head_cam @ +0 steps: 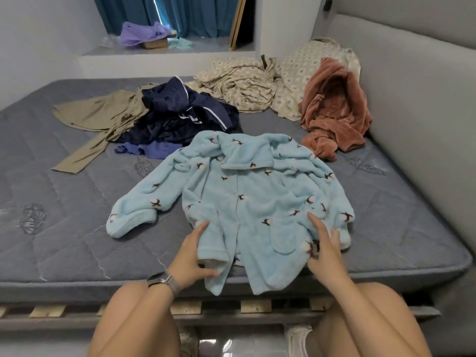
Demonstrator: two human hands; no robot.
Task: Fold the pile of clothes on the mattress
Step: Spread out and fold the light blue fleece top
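Grey quilted mattress (77, 228) with stitched leaf shapes fills the view before you, and a padded grey headboard (412, 86) runs along its right side. On it, near the front edge, lies the light blue fleece pajama top (247, 202), thick and fluffy, printed with small dark and white cotton sprigs. It lies front up, collar pointing away from you, hem toward you and hanging a little over the mattress edge; its long axis goes from you to the far side. One sleeve spreads out to the left, the other is bunched on the right.

Your left hand (192, 256) has its grip closed on the left lower hem, thumb under the cloth. Your right hand (323, 243) presses on the right lower corner with fingers half curled into the fleece.

Behind the top you have a dark navy plush garment (180, 112) with white piping, a smooth khaki garment (98, 117) to its left, and a rust-pink fleece garment (334, 112) by the headboard. Crumpled patterned bedding (244, 83) lies farther back.

Left of the top the mattress is bare, with open room to the edge.
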